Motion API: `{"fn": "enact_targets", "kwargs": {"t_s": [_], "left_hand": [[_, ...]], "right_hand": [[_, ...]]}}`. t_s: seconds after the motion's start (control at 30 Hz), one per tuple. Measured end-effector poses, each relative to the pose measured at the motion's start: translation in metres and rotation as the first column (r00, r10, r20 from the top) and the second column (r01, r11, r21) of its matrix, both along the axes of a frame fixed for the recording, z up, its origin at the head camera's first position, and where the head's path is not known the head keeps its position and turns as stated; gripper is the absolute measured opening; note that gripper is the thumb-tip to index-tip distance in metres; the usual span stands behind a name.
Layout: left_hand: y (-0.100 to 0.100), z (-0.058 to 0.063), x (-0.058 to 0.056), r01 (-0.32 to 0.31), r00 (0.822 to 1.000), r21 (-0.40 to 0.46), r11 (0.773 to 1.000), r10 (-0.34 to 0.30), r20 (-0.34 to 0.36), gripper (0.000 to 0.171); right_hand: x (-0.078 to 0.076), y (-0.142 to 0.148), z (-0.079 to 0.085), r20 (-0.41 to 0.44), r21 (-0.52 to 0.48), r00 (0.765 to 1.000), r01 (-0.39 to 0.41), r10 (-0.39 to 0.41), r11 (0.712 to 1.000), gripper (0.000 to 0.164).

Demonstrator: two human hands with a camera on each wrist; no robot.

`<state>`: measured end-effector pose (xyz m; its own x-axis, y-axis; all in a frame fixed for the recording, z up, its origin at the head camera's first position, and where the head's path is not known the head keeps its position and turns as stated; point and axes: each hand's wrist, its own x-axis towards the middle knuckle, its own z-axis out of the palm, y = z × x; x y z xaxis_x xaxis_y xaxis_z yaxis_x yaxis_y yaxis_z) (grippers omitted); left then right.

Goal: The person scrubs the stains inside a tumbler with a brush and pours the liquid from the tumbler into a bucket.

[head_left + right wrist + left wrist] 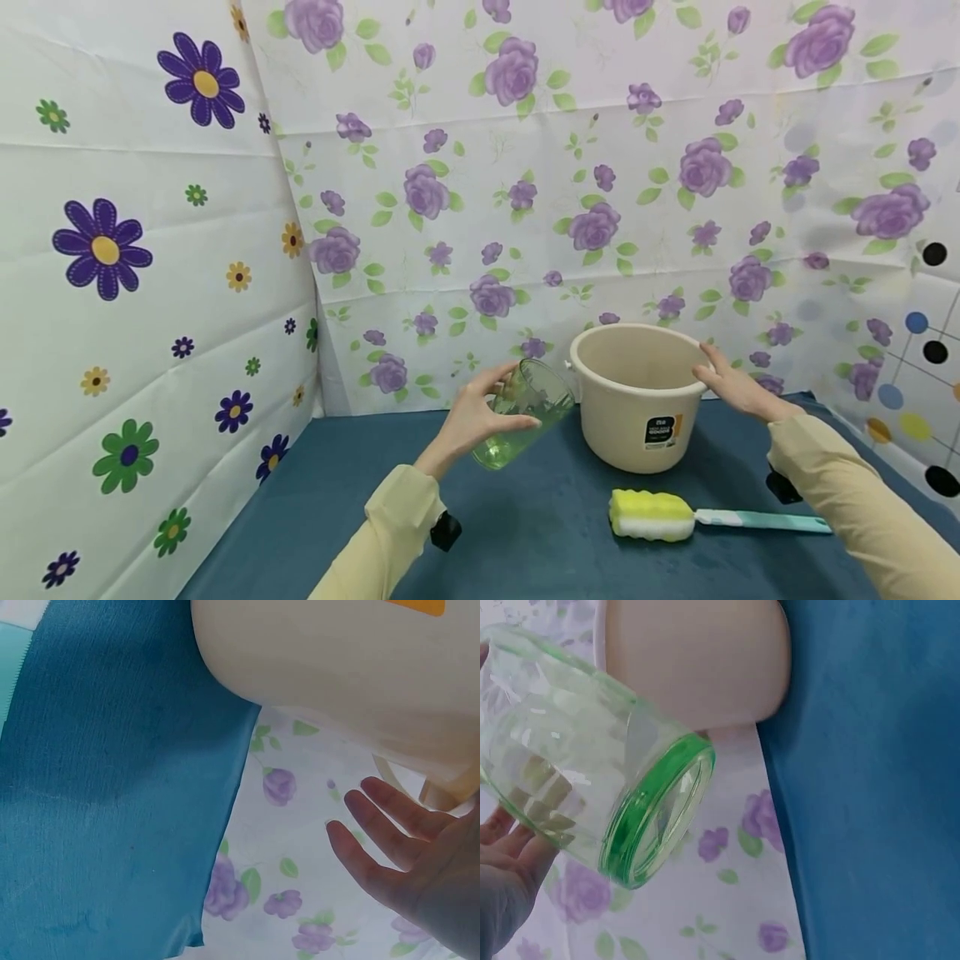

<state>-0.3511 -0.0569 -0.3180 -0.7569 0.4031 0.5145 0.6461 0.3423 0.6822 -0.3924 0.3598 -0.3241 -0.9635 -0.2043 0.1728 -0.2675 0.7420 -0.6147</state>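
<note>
My left hand [477, 419] grips a clear green cup [542, 395], thumb on the near side and fingers behind. The cup tilts, its mouth up and to the right beside the bucket, its thick green base [660, 814] low. Whether it holds liquid is hard to tell. A beige bucket [622, 429] with a dark label stands upright on the table. My right hand [738, 389] touches the bucket's right rim with the thumb at the edge. In the right wrist view, several fingers [386, 862] extend loosely outside the wall near the handle joint.
A sponge brush with a yellow and white head [651, 515] and a teal and white handle [765, 521] lies in front of the bucket. Blue cloth covers the table [337, 492]. Flower-printed sheets [450, 275] hang behind and at both sides.
</note>
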Motion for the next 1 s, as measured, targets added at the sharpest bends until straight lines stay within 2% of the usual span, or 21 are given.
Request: {"fn": "enact_targets", "kwargs": {"t_s": [0.33, 0.5, 0.7, 0.8, 0.87, 1.0], "left_hand": [[0.016, 0.018, -0.009, -0.091, 0.995, 0.022, 0.996, 0.092, -0.034, 0.079], [0.021, 0.026, -0.015, -0.133, 0.990, 0.027, 0.991, 0.134, -0.052, 0.079], [0.026, 0.029, -0.025, -0.167, 0.982, 0.027, 0.986, 0.169, -0.089, 0.080], [0.029, 0.031, -0.029, -0.205, 0.973, -0.003, 0.979, 0.204, -0.113, 0.080], [0.033, 0.034, -0.031, -0.243, 0.960, -0.043, 0.969, 0.235, -0.151, 0.081], [0.042, 0.040, -0.035, -0.322, 0.923, -0.140, 0.936, 0.277, -0.268, 0.081]], "right_hand": [[0.002, -0.002, -0.001, 0.028, 0.008, 0.999, 0.034, -0.034, 0.999, 0.080], [0.003, -0.001, 0.000, 0.014, 0.000, 1.000, 0.023, -0.023, 1.000, 0.079], [0.006, -0.001, 0.002, 0.028, 0.000, 0.999, 0.015, -0.015, 1.000, 0.079], [0.005, -0.001, 0.002, 0.029, 0.004, 0.999, 0.015, -0.015, 1.000, 0.079], [0.005, -0.001, 0.002, 0.026, 0.004, 1.000, 0.016, -0.016, 1.000, 0.078], [0.002, -0.001, 0.000, 0.023, 0.004, 1.000, 0.017, -0.017, 1.000, 0.078]]}}
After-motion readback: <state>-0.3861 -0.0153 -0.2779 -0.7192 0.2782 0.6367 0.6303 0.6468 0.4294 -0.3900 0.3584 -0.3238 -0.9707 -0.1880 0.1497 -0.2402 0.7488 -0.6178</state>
